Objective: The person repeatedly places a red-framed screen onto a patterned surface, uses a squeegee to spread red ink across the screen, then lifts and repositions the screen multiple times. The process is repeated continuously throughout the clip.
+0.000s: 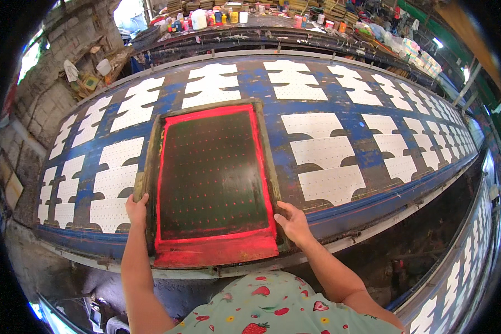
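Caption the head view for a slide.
Left hand and right hand flank a framed screen over a long table of white cut-out pieces.

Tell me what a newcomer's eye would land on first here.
Probably the dark, red-bordered screen just left of centre, with the left hand at its left edge and the right hand at its right. Next, the rows of white, dotted pieces spread to both sides and behind it across the long blue-and-brown table. Last, the colourful tubs crowding the bench at the back.
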Available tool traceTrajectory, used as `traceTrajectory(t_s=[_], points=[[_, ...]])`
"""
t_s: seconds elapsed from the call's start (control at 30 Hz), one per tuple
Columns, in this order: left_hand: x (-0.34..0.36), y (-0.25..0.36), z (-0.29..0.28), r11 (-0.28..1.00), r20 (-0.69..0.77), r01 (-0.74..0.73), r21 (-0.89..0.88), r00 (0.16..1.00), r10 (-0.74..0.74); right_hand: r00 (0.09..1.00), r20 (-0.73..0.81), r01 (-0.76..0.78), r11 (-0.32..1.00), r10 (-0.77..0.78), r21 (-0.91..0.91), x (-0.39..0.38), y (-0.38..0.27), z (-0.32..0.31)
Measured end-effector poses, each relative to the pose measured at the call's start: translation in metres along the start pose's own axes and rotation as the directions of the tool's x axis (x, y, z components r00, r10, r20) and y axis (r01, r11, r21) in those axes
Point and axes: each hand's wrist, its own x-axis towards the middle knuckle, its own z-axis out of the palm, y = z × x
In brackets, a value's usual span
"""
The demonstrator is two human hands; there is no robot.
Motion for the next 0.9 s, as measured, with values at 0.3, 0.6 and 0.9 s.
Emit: traceTrajectory(t_s=[0.3, 0.6, 0.9], points=[[-0.011, 0.014, -0.003, 0.984, 0.077, 0.057, -0.166, 0.996, -0.044, 0.99, -0.026, -0.139, 0.962, 0.137, -0.233, 0.007, -0.03, 0.011], [-0.007, 0.019, -0.004, 0.975, 0.119, 0.113, -0.191, 0.989, -0.091, 0.926, 0.039, 0.363, 0.862, -0.374, -0.354, -0.009, -0.115, 0.061], [-0.009, 0.062, -0.036, 0.961, 0.062, -0.055, -0.271, 0.995, 0.074, 0.988, -0.156, 0.025, 0.997, -0.012, 0.079, 0.02, -0.046, 0.011]])
